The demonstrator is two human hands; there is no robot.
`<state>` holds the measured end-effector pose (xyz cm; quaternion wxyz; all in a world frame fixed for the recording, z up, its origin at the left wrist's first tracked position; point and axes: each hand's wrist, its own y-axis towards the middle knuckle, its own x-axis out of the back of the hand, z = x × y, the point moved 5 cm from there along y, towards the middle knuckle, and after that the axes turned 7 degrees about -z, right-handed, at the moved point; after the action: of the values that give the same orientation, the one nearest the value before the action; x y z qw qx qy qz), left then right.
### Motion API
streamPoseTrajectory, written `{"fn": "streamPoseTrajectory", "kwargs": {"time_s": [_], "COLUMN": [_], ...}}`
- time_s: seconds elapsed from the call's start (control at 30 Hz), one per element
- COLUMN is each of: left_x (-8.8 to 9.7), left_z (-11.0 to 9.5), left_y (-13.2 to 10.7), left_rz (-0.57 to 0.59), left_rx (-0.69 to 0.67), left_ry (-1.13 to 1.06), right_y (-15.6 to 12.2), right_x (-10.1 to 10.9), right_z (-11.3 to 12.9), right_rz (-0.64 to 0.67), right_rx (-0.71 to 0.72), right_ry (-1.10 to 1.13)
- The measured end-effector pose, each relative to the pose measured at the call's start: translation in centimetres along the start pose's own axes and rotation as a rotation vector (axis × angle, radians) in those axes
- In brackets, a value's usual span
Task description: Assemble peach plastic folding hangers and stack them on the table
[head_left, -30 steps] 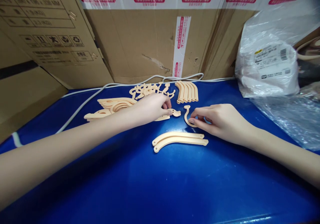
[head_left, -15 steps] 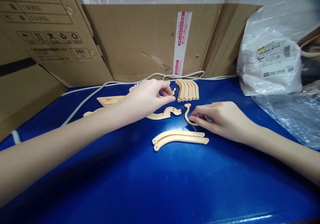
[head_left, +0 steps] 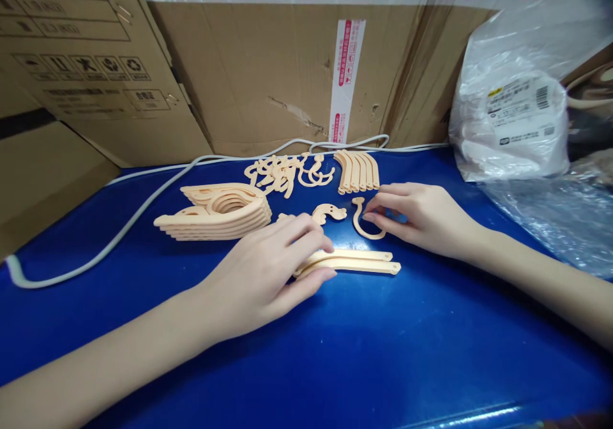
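Observation:
On the blue table (head_left: 335, 352) lie two long curved peach strips (head_left: 359, 262), one against the other. My left hand (head_left: 268, 266) rests over their left end, fingers on top and thumb against the near edge, closed on them. My right hand (head_left: 421, 218) pinches the right side of a thin hook-shaped piece (head_left: 363, 226) that lies flat on the table. A small S-shaped piece (head_left: 328, 212) lies free between the two hands.
A stack of wide curved pieces (head_left: 215, 215) sits at the left, a pile of small curly parts (head_left: 282, 170) and a row of bent strips (head_left: 359, 170) behind. A white cable (head_left: 143, 202) runs along cardboard boxes (head_left: 268, 78). A plastic bag (head_left: 512, 122) and bubble wrap (head_left: 565, 218) are at right.
My left hand left the S-shaped piece, went up toward the back pile, then came back down onto the two long strips. My right hand stayed on the hook piece.

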<state>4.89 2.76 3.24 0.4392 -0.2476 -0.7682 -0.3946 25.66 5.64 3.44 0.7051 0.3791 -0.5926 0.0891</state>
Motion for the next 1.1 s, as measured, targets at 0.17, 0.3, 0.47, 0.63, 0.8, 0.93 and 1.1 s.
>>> {"fn": "streamPoseTrajectory", "kwargs": {"time_s": [0.17,0.3,0.47,0.63,0.8,0.93,1.1], "left_x": [-1.2,-1.2,-1.2,-1.4,-1.4,-1.5,-1.5], "left_z": [0.8,0.9,0.7,0.8,0.9,1.0,1.1], "left_y": [-0.9,-1.0,-0.9,-1.0,-0.9,-0.9,-1.0], "left_rz": [0.003,-0.028,-0.019,0.015,0.029,0.027,0.017], "left_rx": [-0.003,-0.026,-0.039,-0.019,-0.015,-0.01,0.002], "left_ry": [-0.021,-0.005,0.023,0.02,0.016,0.006,0.002], "right_y": [0.1,0.1,0.0,0.0,0.0,-0.1,0.0], "right_x": [-0.4,-0.8,-1.3,-1.5,-1.7,-2.0,-2.0], "right_z": [-0.7,-1.1,-1.2,-1.2,-1.2,-1.4,-1.2], "right_rz": [-0.041,-0.056,-0.043,-0.043,-0.047,-0.07,-0.083], "right_rx": [0.013,0.017,0.039,0.052,0.062,0.08,0.166], "right_ry": [0.014,0.022,0.005,-0.011,-0.014,-0.038,-0.133]}}
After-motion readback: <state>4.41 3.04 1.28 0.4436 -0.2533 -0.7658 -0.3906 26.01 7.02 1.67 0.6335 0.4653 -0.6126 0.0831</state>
